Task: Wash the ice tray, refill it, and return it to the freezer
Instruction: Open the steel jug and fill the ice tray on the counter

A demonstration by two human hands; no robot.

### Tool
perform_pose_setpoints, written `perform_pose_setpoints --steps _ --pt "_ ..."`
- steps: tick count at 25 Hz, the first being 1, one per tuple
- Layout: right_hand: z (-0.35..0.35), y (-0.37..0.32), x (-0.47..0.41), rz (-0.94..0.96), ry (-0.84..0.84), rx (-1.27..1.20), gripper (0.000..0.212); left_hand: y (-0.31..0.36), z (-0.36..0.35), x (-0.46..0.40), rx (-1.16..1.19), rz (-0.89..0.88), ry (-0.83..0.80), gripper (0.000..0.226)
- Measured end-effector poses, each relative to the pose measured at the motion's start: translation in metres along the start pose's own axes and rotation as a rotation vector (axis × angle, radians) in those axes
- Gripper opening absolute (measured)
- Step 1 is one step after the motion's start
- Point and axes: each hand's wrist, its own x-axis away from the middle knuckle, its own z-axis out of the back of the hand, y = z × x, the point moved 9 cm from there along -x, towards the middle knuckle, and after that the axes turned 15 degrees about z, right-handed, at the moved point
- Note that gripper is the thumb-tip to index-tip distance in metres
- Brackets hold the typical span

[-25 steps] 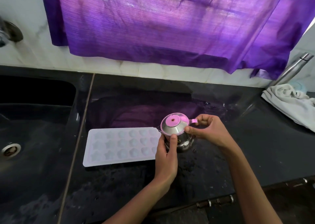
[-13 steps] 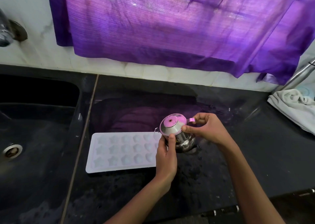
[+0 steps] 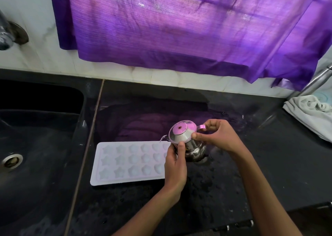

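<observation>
Gripping steel pot [image 3: 188, 142]: left hand [image 3: 175, 165], right hand [image 3: 218, 137] | wet black counter [image 3: 251, 163] | purple curtain [image 3: 179, 29]

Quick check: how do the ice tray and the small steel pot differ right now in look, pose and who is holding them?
The ice tray is flat, white and lies untouched; the steel pot is rounded, shiny and held by both hands. The left hand grips the pot's body, the right hand pinches its lid and handle. The tray's star moulds face up, open; the pot has its lid on. Both sit on the wet black counter, side by side.
</observation>
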Motion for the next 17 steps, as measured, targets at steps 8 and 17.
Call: perform_pose_setpoints --steps 8,17 --pt "0.0003 0.0013 -0.0021 0.008 -0.012 0.017 0.077 -0.001 0.0005 -0.003 0.014 0.006 0.009 0.037" --pt "0.0016 0.0012 0.0024 0.013 0.006 -0.031 0.066 -0.0016 0.0001 -0.002 -0.009 -0.006 0.03 0.04"
